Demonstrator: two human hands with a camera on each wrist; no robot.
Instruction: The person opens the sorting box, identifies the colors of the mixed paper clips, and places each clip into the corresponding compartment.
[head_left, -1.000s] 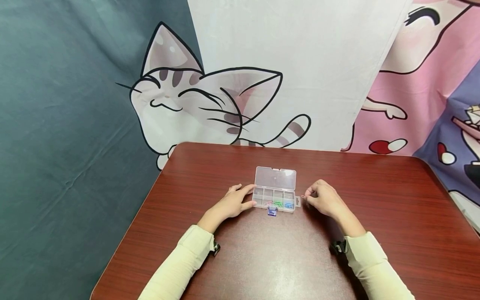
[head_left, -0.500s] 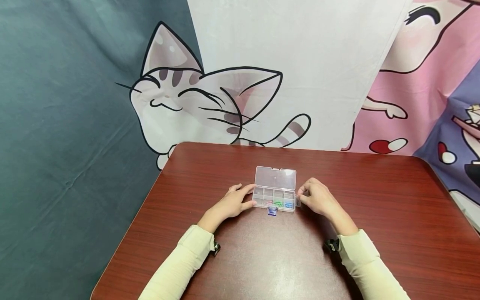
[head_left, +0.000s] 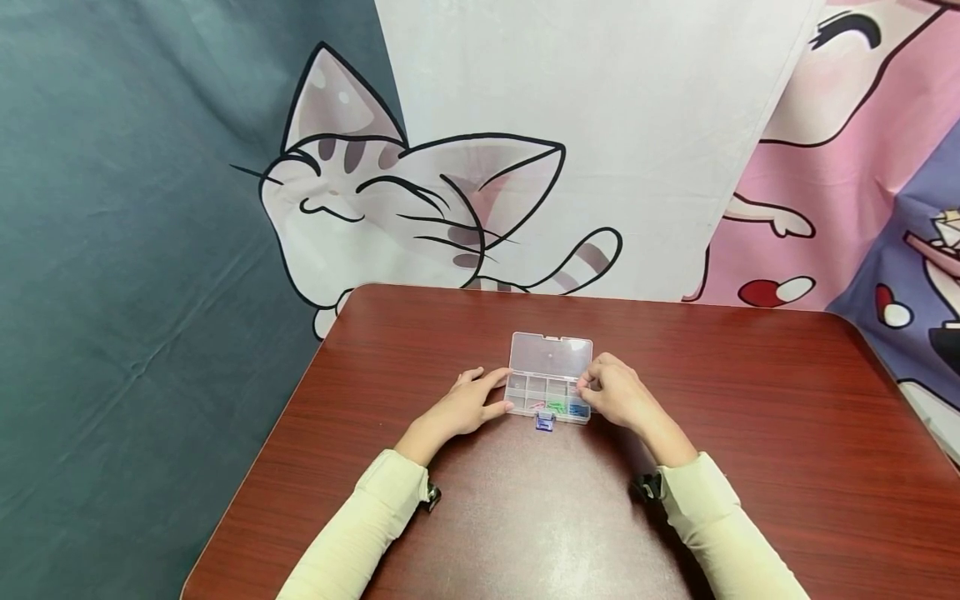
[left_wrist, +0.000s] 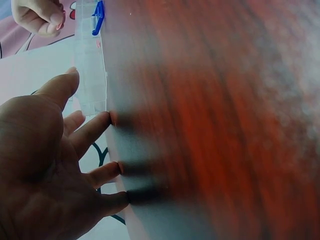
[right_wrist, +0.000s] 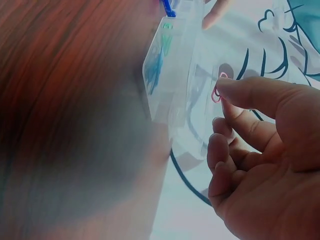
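A clear compartment box stands on the table with its lid raised at the back. Its front compartments hold pink, green and blue paper clips. A blue latch hangs at the front edge. My right hand is over the box's right end, thumb and forefinger pinching a pink paper clip. At the box's left end my left hand lies with fingers spread, thumb and forefinger at the wall; in the left wrist view its fingertips rest on the table.
The reddish-brown wooden table extends around the box on all sides. Behind its far edge hangs a cloth backdrop with a cartoon cat. A dark wrist device sits at the right cuff, another device at the left.
My right hand has moved left from beside the box to above its right compartments, the paper clip still pinched. The left hand and box have stayed put.
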